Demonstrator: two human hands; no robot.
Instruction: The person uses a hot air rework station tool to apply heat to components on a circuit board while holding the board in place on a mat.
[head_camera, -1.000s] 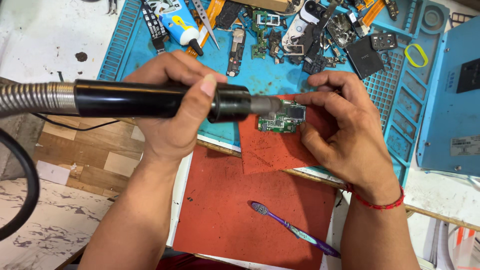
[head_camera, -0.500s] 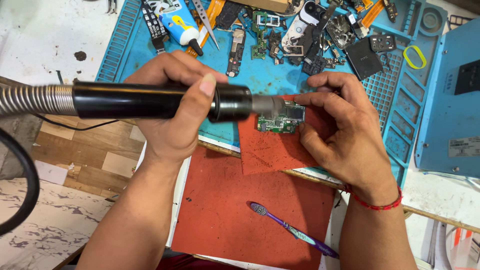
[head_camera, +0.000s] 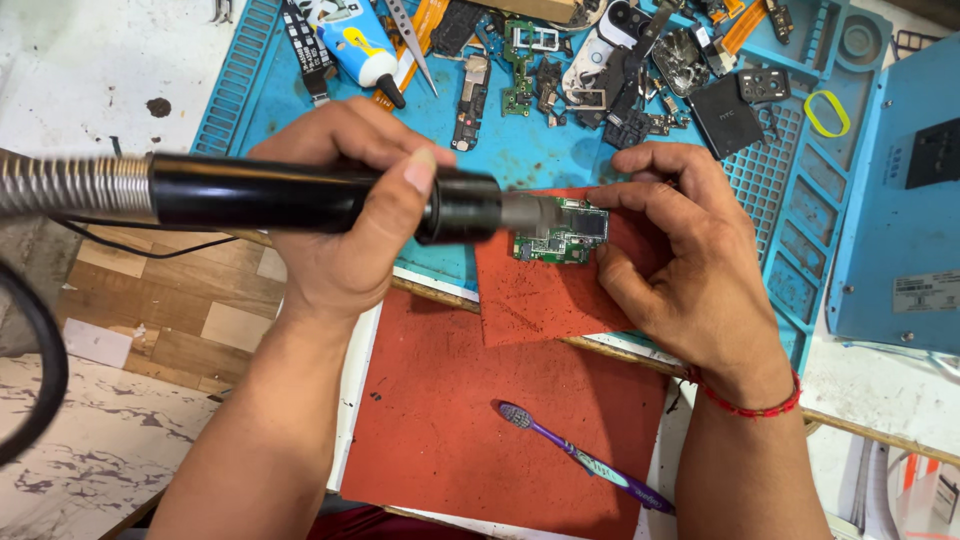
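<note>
Here, left hand clenched round black hot-air wand, nozzle over green circuit board. Right hand fingers pinched board against red mat. Heating step, likely; next calls for steady nozzle.

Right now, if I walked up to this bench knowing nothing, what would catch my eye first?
The long black hot-air tool across the middle, gripped by the left hand, its metal nozzle aimed at a small green circuit board. The right hand steadies that board on a red mat. Behind, a blue work mat is strewn with phone parts, and a purple toothbrush lies nearer.
</note>
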